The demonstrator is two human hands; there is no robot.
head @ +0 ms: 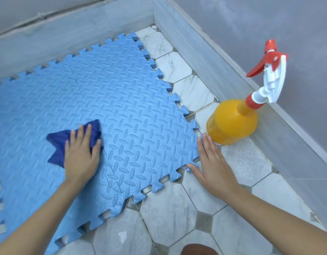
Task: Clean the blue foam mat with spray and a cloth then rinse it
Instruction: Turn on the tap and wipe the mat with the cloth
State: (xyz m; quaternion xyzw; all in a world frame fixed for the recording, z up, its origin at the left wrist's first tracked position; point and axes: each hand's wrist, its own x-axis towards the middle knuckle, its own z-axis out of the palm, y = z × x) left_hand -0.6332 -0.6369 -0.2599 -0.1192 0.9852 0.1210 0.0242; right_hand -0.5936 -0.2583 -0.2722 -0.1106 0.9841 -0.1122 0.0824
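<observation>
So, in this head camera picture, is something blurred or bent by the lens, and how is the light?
Head view: the left hand and dark blue cloth are slightly motion-blurred; the right hand and spray bottle look sharper; the wide lens curves the wall skirting; the light is soft and even, without glare on the blue mat.

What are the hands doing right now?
Left hand: open, fingers flat, pressing the dark blue cloth on the blue foam mat.
Right hand: open, flat at the mat's corner.
</observation>
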